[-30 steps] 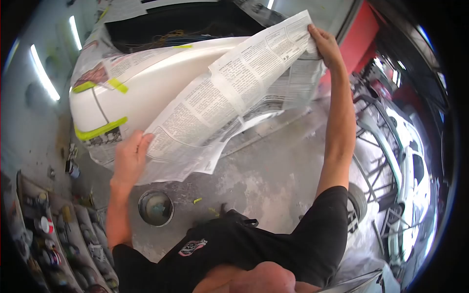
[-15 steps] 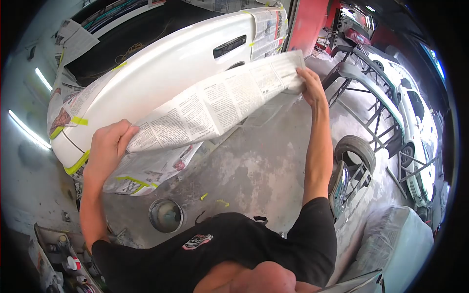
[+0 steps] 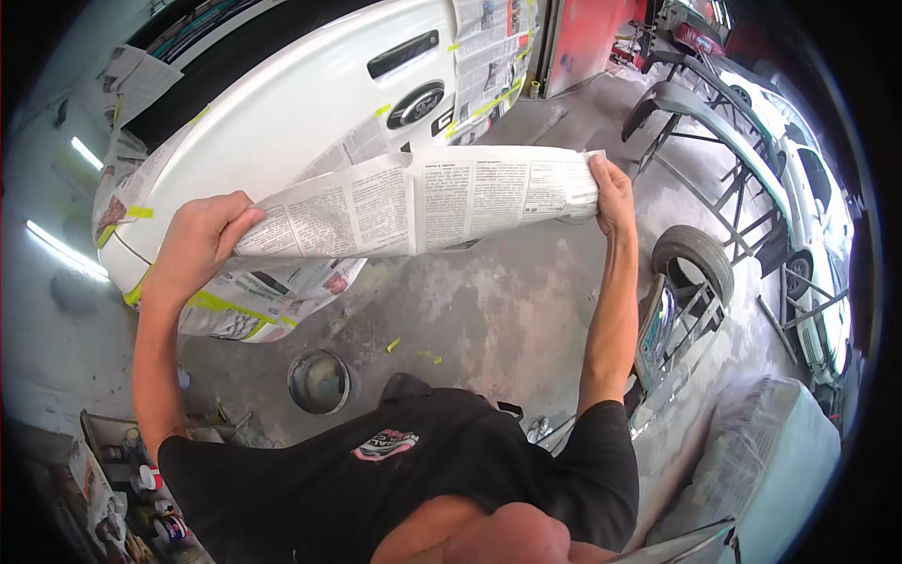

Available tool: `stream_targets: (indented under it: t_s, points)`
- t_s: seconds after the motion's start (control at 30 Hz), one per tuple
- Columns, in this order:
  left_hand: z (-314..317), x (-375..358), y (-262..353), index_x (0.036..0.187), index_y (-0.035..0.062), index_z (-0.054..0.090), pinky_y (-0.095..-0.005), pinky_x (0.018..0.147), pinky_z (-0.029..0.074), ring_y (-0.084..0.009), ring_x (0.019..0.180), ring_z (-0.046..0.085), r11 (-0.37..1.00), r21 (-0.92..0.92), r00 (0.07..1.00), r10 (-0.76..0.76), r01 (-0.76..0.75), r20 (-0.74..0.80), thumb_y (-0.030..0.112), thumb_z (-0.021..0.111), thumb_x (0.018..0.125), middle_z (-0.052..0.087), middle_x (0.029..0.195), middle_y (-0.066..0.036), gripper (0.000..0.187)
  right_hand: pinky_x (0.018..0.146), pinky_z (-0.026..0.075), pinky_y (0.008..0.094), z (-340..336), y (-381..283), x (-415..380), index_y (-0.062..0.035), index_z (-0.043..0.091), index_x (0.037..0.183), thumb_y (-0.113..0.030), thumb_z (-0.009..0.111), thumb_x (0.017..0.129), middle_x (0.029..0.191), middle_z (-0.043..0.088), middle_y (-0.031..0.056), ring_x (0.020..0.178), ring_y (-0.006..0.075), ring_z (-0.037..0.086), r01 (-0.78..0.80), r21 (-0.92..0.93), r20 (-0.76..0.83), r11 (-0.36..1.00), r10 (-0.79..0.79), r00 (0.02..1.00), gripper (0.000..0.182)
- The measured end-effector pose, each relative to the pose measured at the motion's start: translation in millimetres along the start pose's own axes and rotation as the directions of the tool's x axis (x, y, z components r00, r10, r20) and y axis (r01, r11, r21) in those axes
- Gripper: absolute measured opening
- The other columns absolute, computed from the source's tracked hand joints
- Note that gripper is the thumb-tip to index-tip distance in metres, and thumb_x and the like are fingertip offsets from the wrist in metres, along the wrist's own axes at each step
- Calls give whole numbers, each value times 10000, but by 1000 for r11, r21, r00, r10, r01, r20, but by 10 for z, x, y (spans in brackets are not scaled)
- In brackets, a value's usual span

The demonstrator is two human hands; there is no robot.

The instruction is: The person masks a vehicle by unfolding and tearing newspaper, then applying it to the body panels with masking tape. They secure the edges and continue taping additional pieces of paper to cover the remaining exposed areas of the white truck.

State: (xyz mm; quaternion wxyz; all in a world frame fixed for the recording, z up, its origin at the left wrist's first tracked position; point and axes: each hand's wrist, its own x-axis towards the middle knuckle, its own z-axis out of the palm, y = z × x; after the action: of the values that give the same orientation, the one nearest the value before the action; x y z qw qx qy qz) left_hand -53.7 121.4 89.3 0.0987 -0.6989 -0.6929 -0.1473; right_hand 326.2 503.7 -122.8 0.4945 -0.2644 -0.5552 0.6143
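Observation:
A folded strip of newspaper (image 3: 470, 199) is stretched between my hands in front of a white car panel (image 3: 282, 127). My left hand (image 3: 202, 242) is closed on its left end, and my right hand (image 3: 611, 193) pinches its right end. Behind the strip, the panel bears an oval emblem (image 3: 416, 104) and a handle recess (image 3: 403, 54). Masking newspaper (image 3: 484, 56) with yellow-green tape covers the panel's right side; more taped paper (image 3: 272, 289) hangs below my left hand.
A bucket (image 3: 320, 382) stands on the concrete floor (image 3: 470, 320). To the right are a tire (image 3: 692, 265), metal racks with a bumper (image 3: 705, 117) and a white car (image 3: 816, 282). Cans and bottles (image 3: 155, 498) fill a shelf at lower left.
The paper strip has come to a more level position, its right end lower. The view has shifted, and the panel's oval emblem now shows more fully above the strip.

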Motion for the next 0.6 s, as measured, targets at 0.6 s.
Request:
stream_targets:
  t_s: [0.6]
  points:
    - [536, 429, -117, 800, 5, 594, -408, 588, 437, -372, 619, 539, 981, -131, 980, 161, -145, 119, 185, 655, 935, 552, 695, -188, 234, 764, 568, 336, -519, 1036, -788, 30, 687, 1044, -243, 640, 990, 964, 731, 113, 837, 198, 703, 7, 375, -427, 927, 165, 889, 282]
